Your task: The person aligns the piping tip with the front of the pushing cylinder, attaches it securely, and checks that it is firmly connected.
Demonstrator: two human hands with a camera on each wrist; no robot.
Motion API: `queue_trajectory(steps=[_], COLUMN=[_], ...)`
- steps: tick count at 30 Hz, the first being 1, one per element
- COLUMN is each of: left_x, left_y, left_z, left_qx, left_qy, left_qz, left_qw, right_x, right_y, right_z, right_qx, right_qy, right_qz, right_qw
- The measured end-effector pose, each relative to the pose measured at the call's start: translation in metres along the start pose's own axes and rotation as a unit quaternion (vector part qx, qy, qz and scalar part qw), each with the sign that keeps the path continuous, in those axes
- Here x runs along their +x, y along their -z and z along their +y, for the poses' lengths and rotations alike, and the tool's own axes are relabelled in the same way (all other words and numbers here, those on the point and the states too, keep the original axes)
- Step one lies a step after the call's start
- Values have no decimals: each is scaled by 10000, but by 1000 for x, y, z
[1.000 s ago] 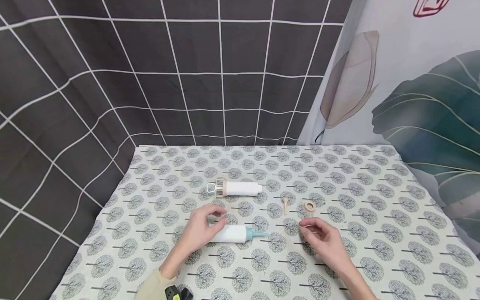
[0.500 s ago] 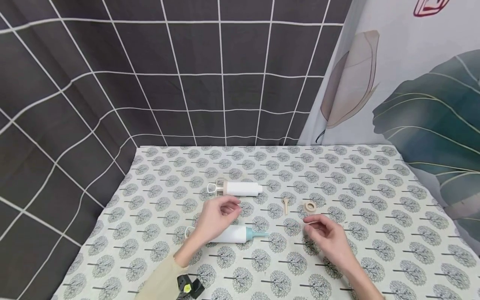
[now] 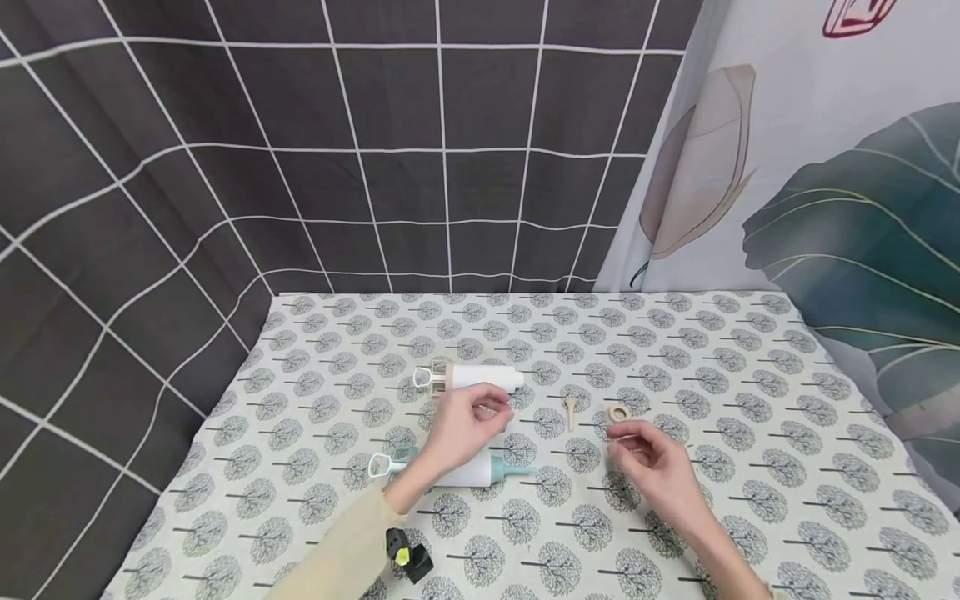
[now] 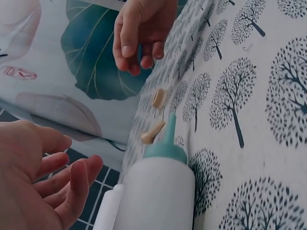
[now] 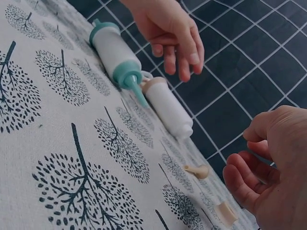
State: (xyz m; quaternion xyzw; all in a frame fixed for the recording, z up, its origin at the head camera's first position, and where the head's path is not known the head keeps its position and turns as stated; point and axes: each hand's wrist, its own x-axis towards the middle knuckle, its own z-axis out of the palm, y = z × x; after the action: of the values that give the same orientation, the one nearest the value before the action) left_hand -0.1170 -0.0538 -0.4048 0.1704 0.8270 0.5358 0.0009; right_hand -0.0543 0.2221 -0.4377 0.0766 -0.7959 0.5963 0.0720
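Note:
A white tube with a teal nozzle (image 3: 468, 472) lies on the tree-print cloth, its white loop handle pointing left. Behind it lies a white tube with a beige end (image 3: 472, 377). My left hand (image 3: 497, 408) hovers between the two tubes with loosely curled fingers and holds nothing. A small beige nozzle (image 3: 571, 409) and a beige ring (image 3: 619, 412) lie to the right. Just in front of the ring, my right hand (image 3: 624, 438) hovers empty, its fingers relaxed. The left wrist view shows the teal tube (image 4: 158, 191), the nozzle (image 4: 152, 132) and the ring (image 4: 158, 97).
The tree-print tablecloth (image 3: 750, 467) covers the table. A dark grid-pattern cloth (image 3: 225, 167) hangs at the left and back, and a leaf-print curtain (image 3: 840, 208) hangs on the right. A black and yellow wrist device (image 3: 405, 554) sits on my left sleeve.
My left hand has lifted off the teal tube and moved up and right toward the beige-ended tube, uncovering the loop handle. My right hand has drifted slightly toward the ring.

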Motion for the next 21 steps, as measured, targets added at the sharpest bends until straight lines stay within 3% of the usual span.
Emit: queue_trajectory(steps=[6, 14, 21], left_x=[7, 14, 20], left_y=[-10, -22, -32], left_z=[0, -3, 0], left_qx=[-567, -305, -442], left_qy=[209, 302, 571], left_qz=[-164, -35, -98], left_qw=[9980, 9991, 9973], right_x=[2, 6, 8], right_y=[-1, 0, 4], right_z=[-1, 1, 4], right_qx=[-30, 6, -34], right_qy=[75, 192, -84], right_qz=[35, 38, 101], right_qw=[10000, 9998, 9999])
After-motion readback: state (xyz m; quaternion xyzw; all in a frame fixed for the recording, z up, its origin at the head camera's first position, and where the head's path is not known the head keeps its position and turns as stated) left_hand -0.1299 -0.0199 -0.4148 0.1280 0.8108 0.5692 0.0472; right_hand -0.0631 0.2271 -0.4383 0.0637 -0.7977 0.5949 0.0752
